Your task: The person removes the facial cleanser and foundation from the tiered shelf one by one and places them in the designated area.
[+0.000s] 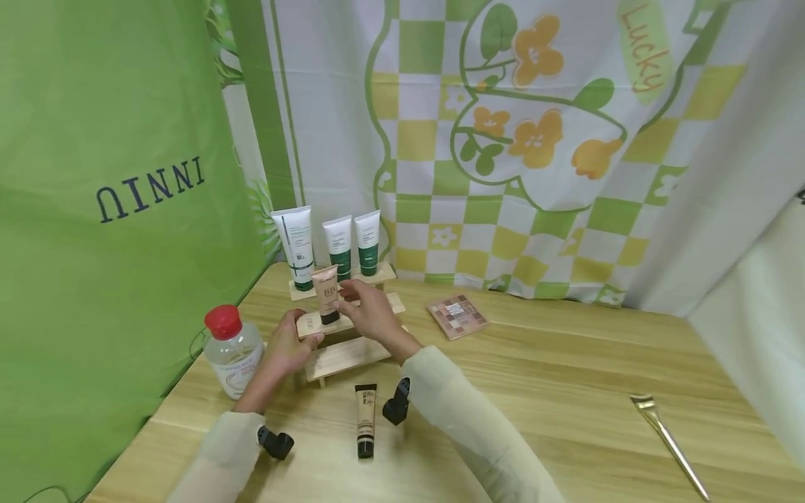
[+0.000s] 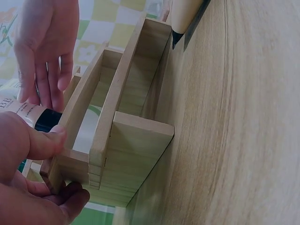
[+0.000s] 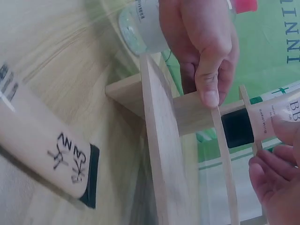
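Steadying the beige tube (image 1: 324,292), upright on the middle shelf (image 1: 309,325), should be done lightly. The shelf's left end is pinched by the left hand (image 1: 290,347); whether the tube is gripped by the loosely bent right hand (image 1: 372,313) cannot be told.

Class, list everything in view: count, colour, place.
Table: 1, wooden, below
Stand: 1, wooden, on table
Upright tubes: 3, white and green, atop stand
BB tube: 1, beige, mid-stand
Lying tube: 1, beige, before stand
Palette: 1, brownish, beside stand
Brush: 1, metallic, far right
Bottle: 1, clear, red-capped, left
Cloths: several, green and white, around
Cameras: 2, black, wrists
Sleeves: 2, cream, arms
Left hand: 1, gripping stand
Right hand: 1, touching BB tube
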Available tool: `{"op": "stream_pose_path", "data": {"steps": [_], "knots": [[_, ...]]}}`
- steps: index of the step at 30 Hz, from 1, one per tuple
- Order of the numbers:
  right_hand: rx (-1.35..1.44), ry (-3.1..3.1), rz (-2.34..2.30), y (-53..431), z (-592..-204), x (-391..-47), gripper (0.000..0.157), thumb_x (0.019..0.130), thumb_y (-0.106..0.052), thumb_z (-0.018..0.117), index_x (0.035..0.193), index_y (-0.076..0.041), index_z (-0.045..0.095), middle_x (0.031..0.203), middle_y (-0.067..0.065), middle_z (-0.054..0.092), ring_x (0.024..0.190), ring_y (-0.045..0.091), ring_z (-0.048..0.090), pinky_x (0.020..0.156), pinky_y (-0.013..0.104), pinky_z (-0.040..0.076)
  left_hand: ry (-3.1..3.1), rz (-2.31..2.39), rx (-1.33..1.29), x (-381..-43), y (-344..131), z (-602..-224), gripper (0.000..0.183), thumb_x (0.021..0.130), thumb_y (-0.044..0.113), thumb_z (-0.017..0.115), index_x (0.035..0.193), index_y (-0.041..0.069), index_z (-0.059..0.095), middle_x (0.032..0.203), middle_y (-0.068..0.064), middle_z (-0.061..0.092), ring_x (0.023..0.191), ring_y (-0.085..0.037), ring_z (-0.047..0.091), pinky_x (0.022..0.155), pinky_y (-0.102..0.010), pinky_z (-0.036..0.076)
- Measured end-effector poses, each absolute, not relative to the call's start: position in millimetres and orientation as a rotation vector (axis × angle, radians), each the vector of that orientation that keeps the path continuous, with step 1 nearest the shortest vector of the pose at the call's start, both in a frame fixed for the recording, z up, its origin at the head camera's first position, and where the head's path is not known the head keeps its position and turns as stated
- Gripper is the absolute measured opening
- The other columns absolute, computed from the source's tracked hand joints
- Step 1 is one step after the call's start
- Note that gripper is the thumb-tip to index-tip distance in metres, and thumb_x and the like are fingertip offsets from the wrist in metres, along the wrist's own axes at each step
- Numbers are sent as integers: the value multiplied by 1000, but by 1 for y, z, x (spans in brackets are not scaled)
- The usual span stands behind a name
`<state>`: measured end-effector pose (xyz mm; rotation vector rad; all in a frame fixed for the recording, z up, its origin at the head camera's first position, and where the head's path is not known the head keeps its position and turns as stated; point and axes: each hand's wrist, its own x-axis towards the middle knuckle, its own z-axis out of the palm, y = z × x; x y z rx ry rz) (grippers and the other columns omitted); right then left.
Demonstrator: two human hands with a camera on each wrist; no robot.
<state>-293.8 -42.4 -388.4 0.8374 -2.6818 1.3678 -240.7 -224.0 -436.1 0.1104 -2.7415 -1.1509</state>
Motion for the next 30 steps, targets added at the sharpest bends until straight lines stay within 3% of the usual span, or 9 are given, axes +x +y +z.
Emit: {"op": "stream_pose_path", "data": {"steps": [13, 20, 25, 30], "knots": [[832, -2655, 1421, -48, -401, -293, 30, 94, -22, 65, 122, -11, 64, 119, 4, 69, 108, 19, 64, 93, 35, 50, -2746, -1140, 101, -237, -222, -436, 59, 90, 18, 67, 135, -8, 38, 126, -29, 51, 114, -42, 52, 98, -55, 42], [817, -2618, 1483, -30, -399, -278, 20, 92, -20, 69, 108, -7, 68, 102, 5, 71, 89, 17, 66, 74, 26, 54, -2739, -1171, 116, -238, -218, -437, 59, 89, 16, 68, 135, -5, 38, 122, -27, 54, 108, -40, 54, 94, -54, 44], [886, -2694, 1492, -2, -402, -254, 15, 91, -17, 69, 96, -3, 67, 81, 5, 68, 68, 12, 62, 57, 23, 50, -2750, -1200, 166, -237, -219, -436, 61, 90, 18, 67, 138, -3, 37, 124, -26, 53, 112, -40, 53, 99, -55, 42], [898, -2816, 1563, 29, -414, -229, 12, 90, -12, 69, 92, -1, 66, 73, 3, 65, 60, 12, 61, 51, 23, 49, -2768, -1188, 148, -236, -222, -433, 62, 92, 19, 66, 140, -4, 34, 130, -30, 50, 119, -44, 50, 104, -56, 38]]}}
